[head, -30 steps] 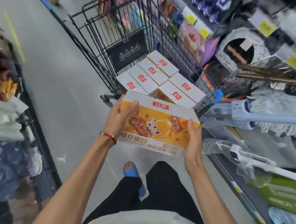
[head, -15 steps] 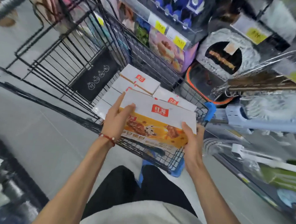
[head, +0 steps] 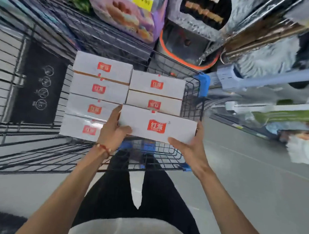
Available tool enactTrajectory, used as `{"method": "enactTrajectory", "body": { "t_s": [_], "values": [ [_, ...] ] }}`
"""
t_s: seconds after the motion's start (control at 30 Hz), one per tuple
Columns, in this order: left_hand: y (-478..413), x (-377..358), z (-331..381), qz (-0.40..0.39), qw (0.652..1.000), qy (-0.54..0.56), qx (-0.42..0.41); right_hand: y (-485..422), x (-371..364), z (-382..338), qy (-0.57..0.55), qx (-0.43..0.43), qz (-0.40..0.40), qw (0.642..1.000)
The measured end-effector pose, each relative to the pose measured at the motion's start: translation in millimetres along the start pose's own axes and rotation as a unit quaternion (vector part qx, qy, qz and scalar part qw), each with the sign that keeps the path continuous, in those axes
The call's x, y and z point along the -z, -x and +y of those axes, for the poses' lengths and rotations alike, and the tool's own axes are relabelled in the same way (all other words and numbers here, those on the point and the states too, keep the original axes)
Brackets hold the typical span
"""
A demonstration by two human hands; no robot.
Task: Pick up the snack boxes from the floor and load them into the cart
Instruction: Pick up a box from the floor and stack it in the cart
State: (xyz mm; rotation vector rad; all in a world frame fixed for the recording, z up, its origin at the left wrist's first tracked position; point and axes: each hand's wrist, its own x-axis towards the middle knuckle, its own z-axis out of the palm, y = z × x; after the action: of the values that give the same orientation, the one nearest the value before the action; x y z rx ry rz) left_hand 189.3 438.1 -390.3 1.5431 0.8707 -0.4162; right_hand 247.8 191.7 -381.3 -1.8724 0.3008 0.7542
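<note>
I hold a white snack box [head: 157,124] with a red logo on top, over the near right corner of the black wire cart [head: 191,103]. My left hand [head: 113,130] grips its left end, thumb on the top face. My right hand [head: 191,147] holds its right end from below and behind. Inside the cart several identical white boxes stand in two rows: a left row [head: 96,98] and a shorter right row [head: 155,93]. The box I hold sits just in front of the right row.
Store shelves with packaged goods [head: 124,14] and mop heads [head: 275,57] stand right behind and to the right of the cart. Blue bumpers [head: 203,83] mark the cart's corners. Grey floor [head: 255,178] lies to the right; my black trousers [head: 144,198] are below.
I have moved the box forward and tipped it so its white top faces up, from in front of the cart to above its near right corner. The view has closed in on the cart.
</note>
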Motion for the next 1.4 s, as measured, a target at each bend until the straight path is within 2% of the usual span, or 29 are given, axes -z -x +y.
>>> {"method": "enactTrajectory", "body": {
  "t_s": [0.17, 0.3, 0.43, 0.6, 0.73, 0.9, 1.03, 1.2, 1.33, 1.4],
  "values": [
    [-23.9, 0.8, -6.2, -0.048, 0.994, -0.095, -0.018, -4.0, -4.5, 18.9, 0.026, 0.002, -0.012, 1.000],
    [-30.8, -2.2, -22.2, -0.075, 0.993, -0.088, -0.039, -8.5, -0.6, 32.0, 0.030, 0.002, -0.009, 1.000],
    [-29.1, -7.1, -39.1, -0.070, 0.993, -0.083, -0.046, -8.3, 5.2, 41.3, 0.043, 0.011, -0.015, 0.999],
    [-24.2, -13.8, -43.9, -0.092, 0.991, -0.096, -0.020, -10.8, 8.0, 39.7, 0.063, -0.007, -0.038, 0.997],
    [-38.2, -15.7, -48.0, -0.070, 0.987, -0.143, -0.006, -28.1, -0.6, 40.0, 0.086, -0.020, -0.060, 0.994],
    [-69.2, -20.6, -55.3, -0.031, 0.978, -0.205, -0.033, -58.6, -20.7, 50.5, 0.078, -0.015, -0.021, 0.997],
    [-91.7, -27.5, -68.6, 0.032, 0.951, -0.299, -0.074, -78.9, -30.1, 63.1, 0.077, -0.003, -0.004, 0.997],
    [-107.7, -35.8, -88.0, 0.097, 0.876, -0.442, -0.169, -95.3, -36.2, 83.5, 0.081, -0.001, 0.020, 0.996],
    [-121.8, -42.1, -98.6, 0.100, 0.831, -0.503, -0.215, -105.1, -42.8, 97.2, 0.073, 0.003, 0.038, 0.997],
    [-130.3, -43.1, -104.8, 0.097, 0.823, -0.513, -0.224, -108.8, -43.1, 102.9, 0.074, 0.013, 0.044, 0.996]
  ]
}}
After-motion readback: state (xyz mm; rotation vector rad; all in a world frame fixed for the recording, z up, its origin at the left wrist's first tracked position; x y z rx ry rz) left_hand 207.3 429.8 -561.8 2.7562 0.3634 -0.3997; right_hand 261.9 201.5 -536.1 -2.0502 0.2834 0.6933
